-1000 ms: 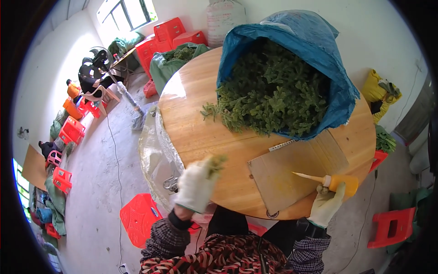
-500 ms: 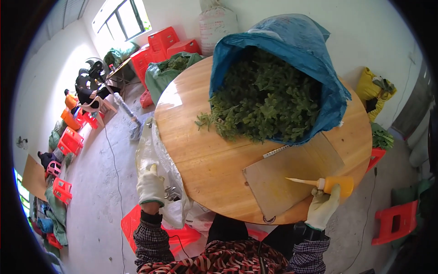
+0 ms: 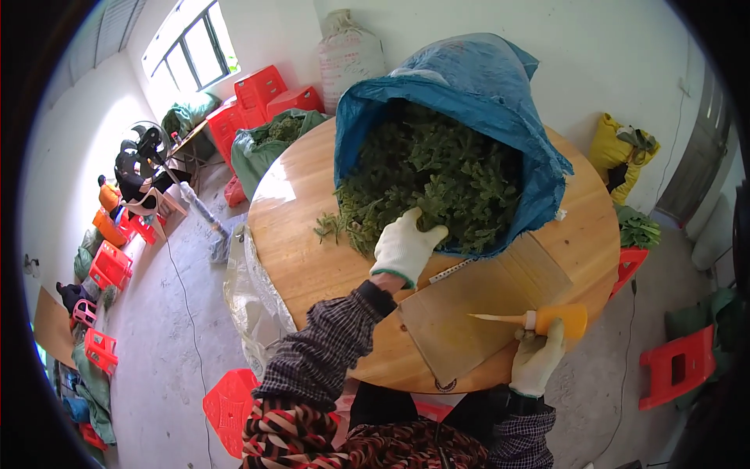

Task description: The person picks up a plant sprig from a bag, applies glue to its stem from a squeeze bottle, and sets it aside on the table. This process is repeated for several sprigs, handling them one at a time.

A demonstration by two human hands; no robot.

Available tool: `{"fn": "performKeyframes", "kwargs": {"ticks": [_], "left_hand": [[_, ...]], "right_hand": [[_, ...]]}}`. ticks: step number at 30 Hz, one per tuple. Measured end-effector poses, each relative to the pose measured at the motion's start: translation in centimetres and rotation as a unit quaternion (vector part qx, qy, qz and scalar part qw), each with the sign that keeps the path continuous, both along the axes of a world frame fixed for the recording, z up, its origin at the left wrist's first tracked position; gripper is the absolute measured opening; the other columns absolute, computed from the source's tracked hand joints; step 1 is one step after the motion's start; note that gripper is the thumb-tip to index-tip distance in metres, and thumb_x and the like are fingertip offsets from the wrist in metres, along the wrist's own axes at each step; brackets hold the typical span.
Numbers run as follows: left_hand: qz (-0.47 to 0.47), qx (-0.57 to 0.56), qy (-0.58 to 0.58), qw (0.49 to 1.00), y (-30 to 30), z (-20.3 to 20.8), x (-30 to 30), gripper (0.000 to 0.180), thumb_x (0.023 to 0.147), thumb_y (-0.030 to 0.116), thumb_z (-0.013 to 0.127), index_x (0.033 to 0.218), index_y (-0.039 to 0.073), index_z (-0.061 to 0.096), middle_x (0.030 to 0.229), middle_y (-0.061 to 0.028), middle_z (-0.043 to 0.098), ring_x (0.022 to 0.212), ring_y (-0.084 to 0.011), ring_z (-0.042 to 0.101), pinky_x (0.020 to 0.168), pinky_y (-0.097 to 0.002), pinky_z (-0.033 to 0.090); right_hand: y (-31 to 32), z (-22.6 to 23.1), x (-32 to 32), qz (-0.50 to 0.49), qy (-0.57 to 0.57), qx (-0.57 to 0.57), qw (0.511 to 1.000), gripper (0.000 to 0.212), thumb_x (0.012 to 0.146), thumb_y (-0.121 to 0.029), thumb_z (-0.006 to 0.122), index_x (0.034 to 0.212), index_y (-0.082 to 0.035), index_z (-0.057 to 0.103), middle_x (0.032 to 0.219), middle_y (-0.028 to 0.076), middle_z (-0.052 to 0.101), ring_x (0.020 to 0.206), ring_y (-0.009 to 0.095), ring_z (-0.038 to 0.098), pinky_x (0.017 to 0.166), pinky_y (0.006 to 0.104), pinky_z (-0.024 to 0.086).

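Note:
My left hand (image 3: 406, 248), in a white glove with a green cuff, is at the lower front of a heap of green sprigs (image 3: 445, 168). Its thumb and forefinger are apart, and nothing shows between them. The sprigs spill from the mouth of a blue woven sack (image 3: 539, 141) lying on the round wooden table (image 3: 312, 289). Gloved as well, my right hand (image 3: 537, 363) is closed round a yellow squeeze bottle (image 3: 564, 320). The bottle lies sideways, its long pale nozzle pointing left above a flat piece of cardboard (image 3: 461, 320). A ruler-like strip (image 3: 461, 266) rests along the cardboard's far edge.
A clear plastic bag (image 3: 254, 313) hangs at the table's left edge. Red stools (image 3: 678, 366) stand to the right and left, with one (image 3: 232, 410) near my left side. A green sack (image 3: 269, 148) and a white sack (image 3: 350, 59) stand behind; a yellow bag (image 3: 621, 156) is at the right wall.
My left hand has moved from the plastic bag at the table's left edge across to the sprigs. My right hand still holds the bottle. The whole view has shifted slightly.

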State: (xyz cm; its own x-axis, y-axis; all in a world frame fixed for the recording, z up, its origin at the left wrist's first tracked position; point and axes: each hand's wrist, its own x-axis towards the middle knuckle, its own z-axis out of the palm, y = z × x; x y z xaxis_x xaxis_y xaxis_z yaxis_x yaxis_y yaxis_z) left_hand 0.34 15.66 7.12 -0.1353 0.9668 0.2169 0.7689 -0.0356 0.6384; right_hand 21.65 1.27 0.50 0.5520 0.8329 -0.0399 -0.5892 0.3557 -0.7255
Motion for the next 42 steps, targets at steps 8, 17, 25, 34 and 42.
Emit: {"fn": "performKeyframes", "kwargs": {"ticks": [8,17,25,34,42], "left_hand": [[-0.037,-0.042,-0.005,0.998,0.1,-0.7,-0.3,0.039,0.085,0.038,0.064,0.099,0.002,0.069,0.086,-0.0190,0.068,0.080,-0.0345,0.066,0.072,-0.0394,0.052],[-0.251,-0.050,0.258,0.932,-11.0,-3.1,-1.6,0.028,0.086,0.034,0.062,0.084,0.006,0.066,0.077,-0.0119,0.062,0.073,-0.0311,0.064,0.060,-0.0437,0.051],[-0.232,-0.092,0.450,0.858,-11.9,-3.2,-0.7,0.021,0.087,0.032,0.061,0.087,0.011,0.067,0.082,-0.0094,0.062,0.078,-0.0292,0.065,0.062,-0.0385,0.053],[-0.408,-0.050,0.233,0.881,-12.7,-2.8,-1.3,0.018,0.087,0.029,0.058,0.089,0.012,0.066,0.088,-0.0070,0.059,0.080,-0.0256,0.062,0.067,-0.0348,0.052],[-0.264,0.019,0.495,0.827,-12.5,-4.4,0.9,0.011,0.085,0.024,0.059,0.084,0.014,0.064,0.082,-0.0056,0.058,0.076,-0.0249,0.062,0.056,-0.0368,0.050]], "right_hand": [[-0.3,-0.2,0.3,-0.006,0.006,-0.011,1.000,0.025,0.098,-0.028,0.050,0.105,-0.005,0.055,0.089,0.007,0.060,0.072,0.013,0.051,0.063,0.0273,0.044],[0.0,-0.6,0.4,-0.028,0.050,0.011,0.998,0.028,0.097,-0.032,0.051,0.110,-0.006,0.053,0.094,0.007,0.058,0.074,0.013,0.050,0.064,0.0265,0.044],[-0.3,-0.7,0.5,0.008,0.074,0.038,0.997,0.036,0.096,-0.039,0.053,0.111,-0.006,0.052,0.094,0.008,0.059,0.074,0.014,0.051,0.064,0.0274,0.044],[-1.3,1.7,0.1,-0.006,0.095,0.059,0.994,0.041,0.094,-0.041,0.058,0.111,-0.005,0.052,0.095,0.010,0.059,0.070,0.014,0.051,0.064,0.0265,0.046],[-0.6,3.0,-2.3,0.087,0.201,0.082,0.972,0.040,0.094,-0.041,0.059,0.108,-0.004,0.052,0.092,0.009,0.059,0.069,0.014,0.051,0.068,0.0297,0.050]]}}
